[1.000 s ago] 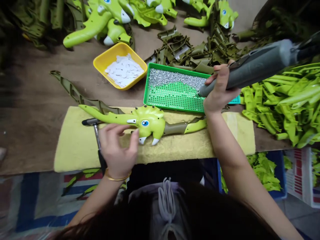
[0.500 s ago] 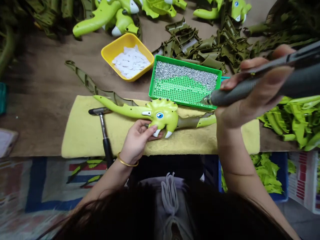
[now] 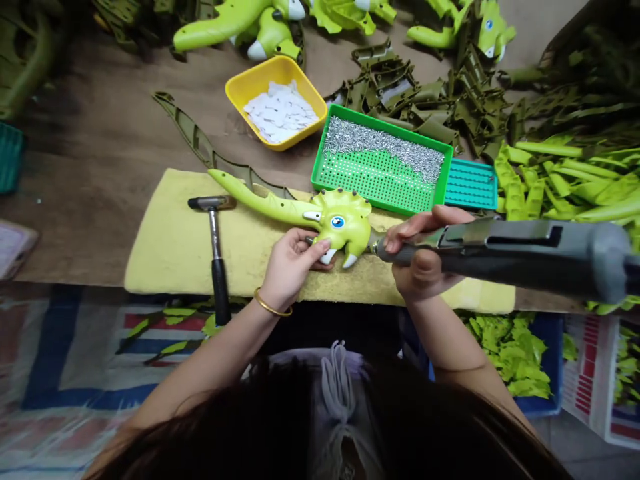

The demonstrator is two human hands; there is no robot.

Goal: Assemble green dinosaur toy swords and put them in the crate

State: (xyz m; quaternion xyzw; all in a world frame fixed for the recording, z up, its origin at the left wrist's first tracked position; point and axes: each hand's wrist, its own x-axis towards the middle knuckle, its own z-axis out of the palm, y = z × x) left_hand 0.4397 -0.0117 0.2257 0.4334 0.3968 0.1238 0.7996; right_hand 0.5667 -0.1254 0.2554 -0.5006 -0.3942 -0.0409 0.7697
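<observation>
My left hand (image 3: 293, 261) pinches the lower edge of a green dinosaur-head toy (image 3: 350, 223), which has a blue eye and white horns and lies over a yellow cloth (image 3: 170, 247). A long green and olive piece (image 3: 260, 202) stretches from the head to the upper left. My right hand (image 3: 427, 257) is wrapped round a grey power screwdriver (image 3: 520, 253), held almost level. Its tip touches or nearly touches the right side of the head. The green tray (image 3: 380, 190) of small screws lies just beyond.
A hammer (image 3: 216, 253) lies on the cloth at left. Behind are a yellow bowl (image 3: 235, 90) of white pieces, a teal tray (image 3: 473, 185) and piled olive parts (image 3: 430, 100). Green parts (image 3: 585, 177) lie at right, and a blue bin (image 3: 553, 360) stands below the table edge.
My right hand has brought the screwdriver down and left from above the green tray to the head's right side. My left hand keeps its hold. The whole view has shifted slightly.
</observation>
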